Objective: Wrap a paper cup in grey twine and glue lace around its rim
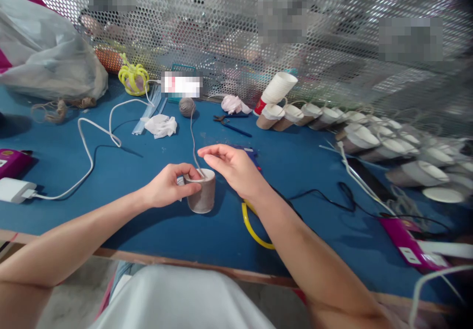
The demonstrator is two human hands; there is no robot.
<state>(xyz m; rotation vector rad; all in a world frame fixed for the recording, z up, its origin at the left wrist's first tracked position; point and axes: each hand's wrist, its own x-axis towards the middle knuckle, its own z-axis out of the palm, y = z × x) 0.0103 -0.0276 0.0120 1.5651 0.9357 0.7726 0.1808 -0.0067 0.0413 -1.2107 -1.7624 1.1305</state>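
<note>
Cord (193, 142) runs from a ball (186, 107) beyond the left grip (173, 183) down to the rim of an upright grey-brown cup (203, 198), and I judge the step in hand to be setting that cord at the rim. With my left grip I have the cup's wall pinched, thumb outside and fingers over the edge; the cup stands on the worktop (207, 240) just beside that grip. My right grip (229, 166) hovers past the rim, loosely parted and apparently holding nothing; whether a fingertip touches the cord I can't tell. As I read it, the next move calls for the left pinch to steady the cup while the right thumb and finger guide the cord, with enough slack not to tug the ball.

Beyond the right grip lie pliers (236, 130) and a crumpled tissue (234, 104), with a stack of white cups (279, 88) past them. Rows of brown cups (356, 137) crowd the far right of it. A blue object (252, 155), partly hidden behind the right grip, and a yellow tube (247, 224) beside my right forearm (284, 220) seem likeliest to get in the way. A white cable (91, 160) loops left of the left grip.
</note>
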